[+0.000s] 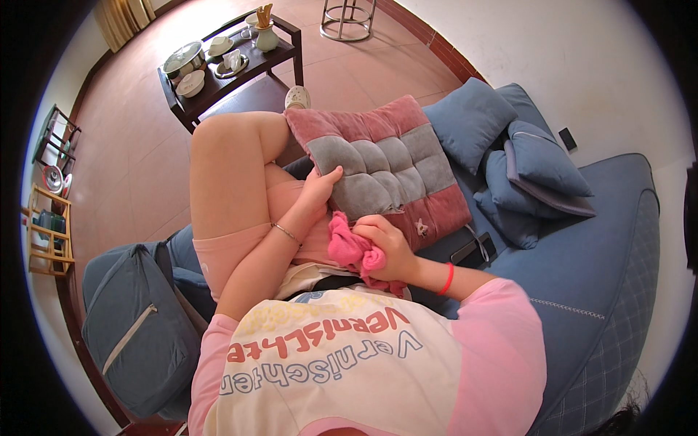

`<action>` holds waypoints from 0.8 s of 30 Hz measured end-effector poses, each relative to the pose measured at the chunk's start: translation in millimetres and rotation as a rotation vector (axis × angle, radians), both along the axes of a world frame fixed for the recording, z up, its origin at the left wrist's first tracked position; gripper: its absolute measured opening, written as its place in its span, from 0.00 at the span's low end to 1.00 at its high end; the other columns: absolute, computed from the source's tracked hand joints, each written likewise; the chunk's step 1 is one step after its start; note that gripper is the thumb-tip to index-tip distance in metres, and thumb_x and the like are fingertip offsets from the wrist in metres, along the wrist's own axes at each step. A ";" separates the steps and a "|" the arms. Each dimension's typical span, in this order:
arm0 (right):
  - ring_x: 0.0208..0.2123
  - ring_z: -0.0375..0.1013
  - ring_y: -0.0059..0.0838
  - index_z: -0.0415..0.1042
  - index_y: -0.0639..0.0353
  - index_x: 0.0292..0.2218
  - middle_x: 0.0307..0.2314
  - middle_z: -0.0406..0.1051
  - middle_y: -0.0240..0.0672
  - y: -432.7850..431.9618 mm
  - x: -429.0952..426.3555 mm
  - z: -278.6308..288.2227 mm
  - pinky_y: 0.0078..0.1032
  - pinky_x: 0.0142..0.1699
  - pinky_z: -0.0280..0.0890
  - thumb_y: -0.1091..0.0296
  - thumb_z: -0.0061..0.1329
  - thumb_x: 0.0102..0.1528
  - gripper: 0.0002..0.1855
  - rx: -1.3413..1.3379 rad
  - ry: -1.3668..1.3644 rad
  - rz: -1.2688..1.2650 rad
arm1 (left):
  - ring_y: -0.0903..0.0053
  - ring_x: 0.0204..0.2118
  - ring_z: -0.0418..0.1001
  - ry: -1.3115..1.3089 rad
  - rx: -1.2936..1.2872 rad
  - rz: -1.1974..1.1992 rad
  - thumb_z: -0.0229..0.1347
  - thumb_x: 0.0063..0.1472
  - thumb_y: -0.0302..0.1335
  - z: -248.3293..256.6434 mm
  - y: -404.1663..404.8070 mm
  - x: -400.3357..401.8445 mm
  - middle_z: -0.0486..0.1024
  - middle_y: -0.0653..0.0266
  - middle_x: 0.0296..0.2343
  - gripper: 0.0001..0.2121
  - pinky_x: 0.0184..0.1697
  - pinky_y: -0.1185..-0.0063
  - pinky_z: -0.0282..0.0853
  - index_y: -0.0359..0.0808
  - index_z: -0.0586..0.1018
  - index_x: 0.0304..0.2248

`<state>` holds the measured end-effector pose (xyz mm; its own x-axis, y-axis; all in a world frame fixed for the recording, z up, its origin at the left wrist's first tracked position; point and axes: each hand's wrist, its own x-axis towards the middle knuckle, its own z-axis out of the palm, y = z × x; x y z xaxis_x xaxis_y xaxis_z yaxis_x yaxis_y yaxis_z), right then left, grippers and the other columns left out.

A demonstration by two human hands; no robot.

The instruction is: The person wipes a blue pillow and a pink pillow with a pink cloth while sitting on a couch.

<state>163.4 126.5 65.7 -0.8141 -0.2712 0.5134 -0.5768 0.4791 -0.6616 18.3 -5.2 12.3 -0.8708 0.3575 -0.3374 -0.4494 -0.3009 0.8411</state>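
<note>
A square tufted seat cushion [381, 166], dusty red at two sides with a grey middle band, lies tilted across my lap and the sofa. My left hand [323, 191] grips its near left edge, thumb on top and fingers underneath. Bunched in my right hand [388, 246] is a bright pink cloth [349, 242], close against the cushion's near edge. A worn or torn spot [396, 209] shows where grey meets red. Nearby on the red part sits a small pale flower-shaped ornament [421, 228].
Blue pillows [470, 122] are piled on the blue sofa [578, 250] at right, near a dark phone-like device [473, 252]. A dark cart [229, 82] holds a lidded pot [184, 59], bowls and a vase [266, 39]. Left are a blue zippered cushion [142, 327] and a wooden rack [50, 231].
</note>
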 end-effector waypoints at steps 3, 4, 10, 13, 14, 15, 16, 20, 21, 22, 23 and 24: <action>0.34 0.69 0.44 0.66 0.59 0.38 0.35 0.65 0.42 26.4 -4.9 -15.0 0.31 0.38 0.67 0.68 0.51 0.41 0.20 0.079 0.057 0.024 | 0.74 0.42 0.68 -0.020 0.005 0.005 0.50 0.58 0.26 6.2 1.1 2.7 0.70 0.61 0.41 0.17 0.46 0.76 0.64 0.32 0.66 0.47; 0.34 0.69 0.44 0.65 0.58 0.39 0.36 0.65 0.42 36.0 -6.0 -19.0 0.31 0.37 0.67 0.67 0.51 0.42 0.21 0.100 0.061 0.031 | 0.73 0.43 0.68 -0.027 0.006 0.002 0.50 0.58 0.25 7.6 0.9 3.2 0.70 0.61 0.41 0.17 0.46 0.76 0.64 0.32 0.66 0.47; 0.36 0.68 0.44 0.63 0.55 0.41 0.38 0.63 0.41 89.8 -1.1 -61.9 0.34 0.38 0.67 0.65 0.52 0.41 0.23 0.297 0.064 -0.047 | 0.73 0.43 0.68 -0.031 0.042 -0.002 0.49 0.58 0.24 5.5 3.2 3.7 0.69 0.61 0.43 0.18 0.47 0.75 0.64 0.32 0.65 0.48; 0.39 0.66 0.45 0.64 0.55 0.40 0.38 0.63 0.40 130.0 -0.2 -81.3 0.33 0.39 0.66 0.64 0.50 0.43 0.20 0.474 0.018 -0.045 | 0.73 0.43 0.68 -0.018 0.024 0.003 0.49 0.58 0.24 0.9 2.5 2.6 0.69 0.61 0.43 0.17 0.48 0.75 0.63 0.33 0.65 0.48; 0.39 0.66 0.45 0.64 0.54 0.40 0.37 0.63 0.41 146.2 -0.6 -87.0 0.33 0.39 0.66 0.64 0.49 0.44 0.20 0.504 0.002 -0.092 | 0.74 0.43 0.68 -0.015 0.022 0.004 0.49 0.58 0.24 -1.2 1.7 2.0 0.69 0.62 0.43 0.17 0.47 0.76 0.63 0.33 0.65 0.48; 0.39 0.66 0.45 0.64 0.54 0.40 0.37 0.63 0.41 161.1 -2.3 -92.2 0.33 0.40 0.66 0.65 0.48 0.45 0.19 0.534 -0.014 -0.141 | 0.74 0.43 0.68 -0.011 0.018 0.002 0.49 0.58 0.24 -3.6 1.4 1.1 0.69 0.62 0.42 0.17 0.47 0.76 0.63 0.33 0.65 0.48; 0.39 0.66 0.45 0.64 0.54 0.41 0.37 0.63 0.41 173.5 -6.1 -95.3 0.34 0.40 0.66 0.65 0.48 0.45 0.19 0.572 0.019 -0.212 | 0.74 0.43 0.68 -0.009 0.015 0.000 0.50 0.58 0.24 -3.0 1.4 1.0 0.69 0.63 0.42 0.17 0.47 0.76 0.63 0.33 0.66 0.47; 0.39 0.66 0.47 0.63 0.55 0.42 0.37 0.64 0.42 217.4 -33.9 -106.8 0.36 0.41 0.65 0.66 0.48 0.45 0.20 0.556 -0.097 -0.655 | 0.75 0.43 0.67 -0.016 -0.017 0.030 0.51 0.58 0.25 0.5 0.9 2.4 0.70 0.64 0.42 0.16 0.46 0.78 0.63 0.33 0.67 0.46; 0.38 0.67 0.49 0.63 0.56 0.42 0.36 0.64 0.44 219.5 -42.6 -105.0 0.36 0.40 0.65 0.65 0.50 0.44 0.22 0.495 -0.121 -0.771 | 0.76 0.43 0.67 -0.014 -0.015 0.026 0.51 0.57 0.25 -3.2 -1.5 1.3 0.70 0.64 0.42 0.17 0.46 0.78 0.63 0.33 0.68 0.46; 0.37 0.67 0.49 0.63 0.55 0.41 0.35 0.64 0.44 223.0 -51.4 -105.8 0.36 0.40 0.65 0.64 0.51 0.44 0.21 0.484 -0.185 -0.867 | 0.76 0.43 0.67 -0.010 -0.010 0.015 0.52 0.57 0.26 -3.1 -0.8 0.6 0.70 0.64 0.41 0.17 0.46 0.78 0.63 0.33 0.68 0.46; 0.36 0.68 0.49 0.64 0.54 0.41 0.35 0.65 0.44 225.1 -60.1 -107.5 0.37 0.39 0.65 0.63 0.51 0.43 0.21 0.472 -0.249 -0.963 | 0.76 0.42 0.68 -0.006 -0.025 0.016 0.53 0.56 0.26 -2.9 0.7 0.2 0.71 0.63 0.41 0.17 0.46 0.79 0.63 0.32 0.68 0.46; 0.36 0.68 0.48 0.65 0.52 0.39 0.34 0.66 0.43 222.0 -69.3 -111.1 0.37 0.39 0.65 0.62 0.51 0.43 0.20 0.436 -0.283 -1.031 | 0.76 0.42 0.68 -0.004 -0.042 0.021 0.54 0.55 0.25 -0.3 0.8 0.5 0.71 0.62 0.40 0.18 0.45 0.79 0.63 0.32 0.68 0.45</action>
